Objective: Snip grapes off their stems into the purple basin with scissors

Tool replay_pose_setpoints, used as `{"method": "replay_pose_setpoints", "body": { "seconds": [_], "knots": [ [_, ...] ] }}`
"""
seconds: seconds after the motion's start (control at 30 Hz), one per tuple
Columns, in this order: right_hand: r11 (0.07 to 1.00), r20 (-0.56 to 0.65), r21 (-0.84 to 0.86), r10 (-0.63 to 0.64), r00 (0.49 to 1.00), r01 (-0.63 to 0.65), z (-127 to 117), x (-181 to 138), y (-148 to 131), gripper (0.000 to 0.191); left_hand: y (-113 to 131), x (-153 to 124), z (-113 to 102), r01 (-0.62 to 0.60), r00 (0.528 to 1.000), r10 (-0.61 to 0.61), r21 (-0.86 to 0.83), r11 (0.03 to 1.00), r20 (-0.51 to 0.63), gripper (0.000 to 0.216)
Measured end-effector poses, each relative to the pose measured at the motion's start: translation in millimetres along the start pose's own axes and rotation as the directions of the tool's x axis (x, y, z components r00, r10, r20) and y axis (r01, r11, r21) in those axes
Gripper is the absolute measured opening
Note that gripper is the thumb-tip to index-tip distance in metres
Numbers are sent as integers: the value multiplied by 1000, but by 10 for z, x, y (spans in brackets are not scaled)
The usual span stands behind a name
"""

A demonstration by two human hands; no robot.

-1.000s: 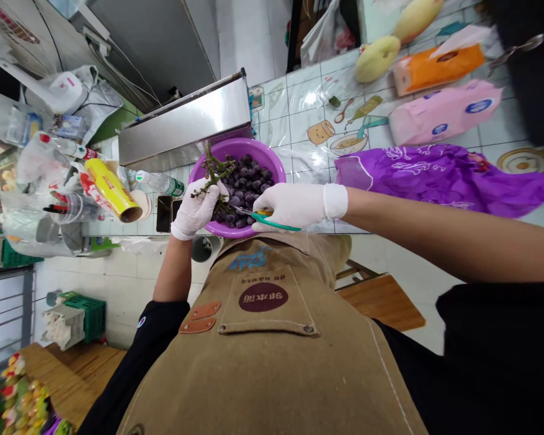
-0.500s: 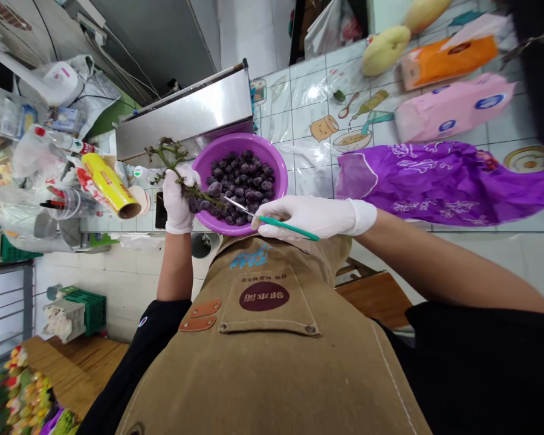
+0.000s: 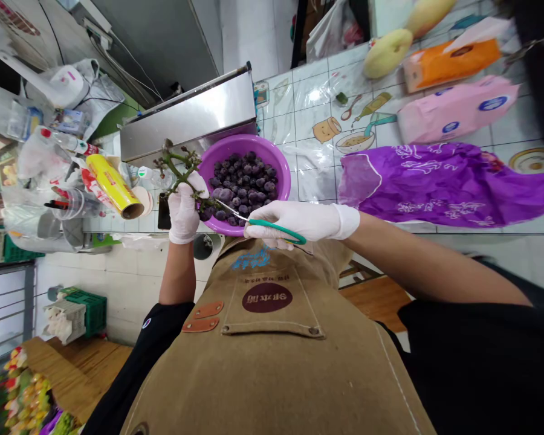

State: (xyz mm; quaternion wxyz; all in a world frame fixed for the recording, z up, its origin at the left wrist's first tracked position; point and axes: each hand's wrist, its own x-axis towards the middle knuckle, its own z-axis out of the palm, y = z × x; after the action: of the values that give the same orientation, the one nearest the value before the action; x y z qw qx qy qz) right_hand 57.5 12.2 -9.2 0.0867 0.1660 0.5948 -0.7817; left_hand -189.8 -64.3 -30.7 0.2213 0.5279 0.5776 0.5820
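Observation:
My left hand point(image 3: 184, 212), in a white glove, is closed around a green grape stem point(image 3: 178, 169) at the left rim of a purple basin point(image 3: 278, 158). Most of the stem's branches are bare; a few dark grapes point(image 3: 206, 212) hang at its lower end. Loose dark purple grapes point(image 3: 245, 178) fill the bottom of the basin. My right hand point(image 3: 301, 220), also gloved, grips scissors point(image 3: 276, 228) with green handles. Their thin metal blades point left over the basin's near edge, close to the stem's lower end. Whether the tips touch it I cannot tell.
A purple plastic bag point(image 3: 435, 187) lies on the tiled tabletop to the right, below a pink tissue pack point(image 3: 457, 112) and an orange one point(image 3: 453, 63). A steel box point(image 3: 190, 112) stands behind the basin. Left are a yellow film roll point(image 3: 113, 186) and a bottle point(image 3: 156, 177).
The scissors and my right hand have shifted slightly left, nearer the stem. My left hand has moved a little right and down with the stem still in it.

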Motion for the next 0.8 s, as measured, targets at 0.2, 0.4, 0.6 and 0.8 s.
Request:
{"method": "replay_pose_setpoints", "body": {
  "seconds": [0.2, 0.4, 0.6, 0.8],
  "knots": [
    [998, 13, -31, 64, 998, -63, -29, -30, -80, 67, 59, -142, -164, -30, 995, 20, 107, 994, 99, 55],
    [998, 74, -41, 42, 996, -39, -81, -13, -133, 72, 186, -97, -220, 11, 950, -39, 91, 996, 311, 56],
    [1000, 105, 10, 10, 994, -11, -76, 24, -61, 71, 156, -13, -205, 37, 926, -71, 97, 995, 371, 60],
    [999, 22, 34, -10, 1000, 9, -74, 118, 102, 60, -25, -1, -113, 172, 960, -167, -3, 985, 226, 58]
  ]
}}
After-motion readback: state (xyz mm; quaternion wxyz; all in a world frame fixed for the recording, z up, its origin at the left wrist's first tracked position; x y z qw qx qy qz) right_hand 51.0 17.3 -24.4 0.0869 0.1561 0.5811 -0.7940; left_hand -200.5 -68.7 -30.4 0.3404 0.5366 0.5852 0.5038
